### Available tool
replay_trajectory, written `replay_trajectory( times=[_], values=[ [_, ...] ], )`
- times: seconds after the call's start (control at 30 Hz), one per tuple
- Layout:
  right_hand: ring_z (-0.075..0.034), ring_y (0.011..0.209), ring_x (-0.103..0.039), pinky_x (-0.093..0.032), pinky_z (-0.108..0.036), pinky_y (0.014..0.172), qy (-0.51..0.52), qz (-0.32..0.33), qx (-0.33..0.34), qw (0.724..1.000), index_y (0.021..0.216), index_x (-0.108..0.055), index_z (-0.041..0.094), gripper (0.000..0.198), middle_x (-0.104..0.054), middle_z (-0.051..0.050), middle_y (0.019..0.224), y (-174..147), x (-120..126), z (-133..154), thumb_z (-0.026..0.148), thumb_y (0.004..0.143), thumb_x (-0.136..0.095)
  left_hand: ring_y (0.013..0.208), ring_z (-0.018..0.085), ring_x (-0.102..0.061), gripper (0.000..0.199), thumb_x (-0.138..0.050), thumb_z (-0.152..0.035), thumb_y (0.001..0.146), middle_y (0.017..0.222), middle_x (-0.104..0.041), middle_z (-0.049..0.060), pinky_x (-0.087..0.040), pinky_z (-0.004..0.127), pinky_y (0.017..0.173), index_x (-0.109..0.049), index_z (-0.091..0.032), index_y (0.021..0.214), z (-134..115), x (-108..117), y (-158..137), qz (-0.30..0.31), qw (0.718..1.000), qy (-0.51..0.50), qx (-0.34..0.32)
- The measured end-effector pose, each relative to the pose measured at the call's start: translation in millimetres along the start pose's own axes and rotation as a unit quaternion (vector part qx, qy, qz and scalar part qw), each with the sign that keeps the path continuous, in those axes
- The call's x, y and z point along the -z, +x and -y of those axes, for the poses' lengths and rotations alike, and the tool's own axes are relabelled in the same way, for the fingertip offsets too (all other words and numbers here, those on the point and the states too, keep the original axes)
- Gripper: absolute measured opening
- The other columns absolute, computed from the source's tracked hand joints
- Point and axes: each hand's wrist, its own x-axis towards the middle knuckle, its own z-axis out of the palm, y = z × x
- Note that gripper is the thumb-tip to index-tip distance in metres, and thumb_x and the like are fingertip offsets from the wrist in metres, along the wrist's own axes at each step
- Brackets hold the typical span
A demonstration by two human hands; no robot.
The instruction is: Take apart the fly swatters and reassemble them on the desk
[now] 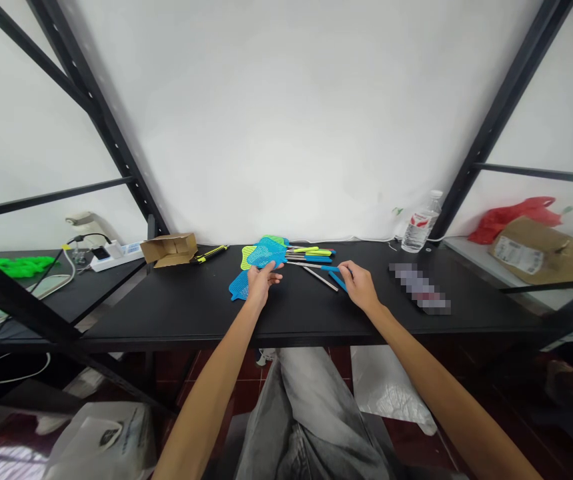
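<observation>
My left hand (260,283) is closed on a blue fly swatter (266,253) near its mesh head, thumb on top. The end of the same swatter's blue handle is pinched in my right hand (359,283), and its metal rod runs level between the two hands. Beneath my left hand lies a second blue mesh head (239,287). A loose metal rod (321,279) and another blue handle (337,282) rest on the black table (166,307). Behind my hands is a pile of fly swatters with green and blue heads and yellow-green handles (319,252).
Left of the pile are a yellow-black utility knife (210,254), an open cardboard box (169,250) and a power strip (119,256). To the right stand a water bottle (420,223) and a blurred dark object (419,288). Black metal posts (111,140) frame both sides.
</observation>
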Motion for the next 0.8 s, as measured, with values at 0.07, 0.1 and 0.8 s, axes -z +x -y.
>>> replay_trajectory(
  times=[0.07,0.1,0.8],
  values=[
    [-0.018,0.07,-0.058,-0.039,-0.028,0.069,0.002,-0.003,0.0,1.0,0.092,-0.063,0.021,0.034,-0.065,-0.002,0.077,0.0,0.0,0.1,0.041,0.101,-0.038,0.053,0.013,-0.067,0.047,-0.081,-0.032,0.07,0.091,-0.077,0.012,-0.05,0.024,0.05,-0.041,-0.02,0.091,-0.8,-0.6,-0.7,-0.001,1.0,-0.001,0.0],
    [-0.018,0.07,-0.058,-0.039,-0.028,0.069,0.003,-0.004,0.0,1.0,0.092,-0.063,0.021,0.034,-0.065,-0.002,0.078,0.0,0.1,0.2,0.041,0.101,-0.038,0.053,0.013,-0.066,0.047,-0.081,-0.032,0.069,0.091,-0.077,0.012,-0.05,0.024,0.05,-0.041,-0.02,0.091,-1.3,-1.0,-1.1,-0.002,1.0,-0.003,0.002],
    [-0.018,0.07,-0.061,-0.043,-0.028,0.067,0.043,0.004,0.0,0.999,0.097,-0.068,0.021,0.028,-0.072,-0.005,0.092,1.3,-1.0,-3.3,0.042,0.096,-0.049,0.047,0.012,-0.056,0.023,-0.072,-0.035,0.065,0.061,-0.068,0.006,-0.044,0.026,0.051,-0.062,-0.015,0.065,-5.0,-2.0,-3.9,0.035,0.998,-0.032,0.036]
  ],
)
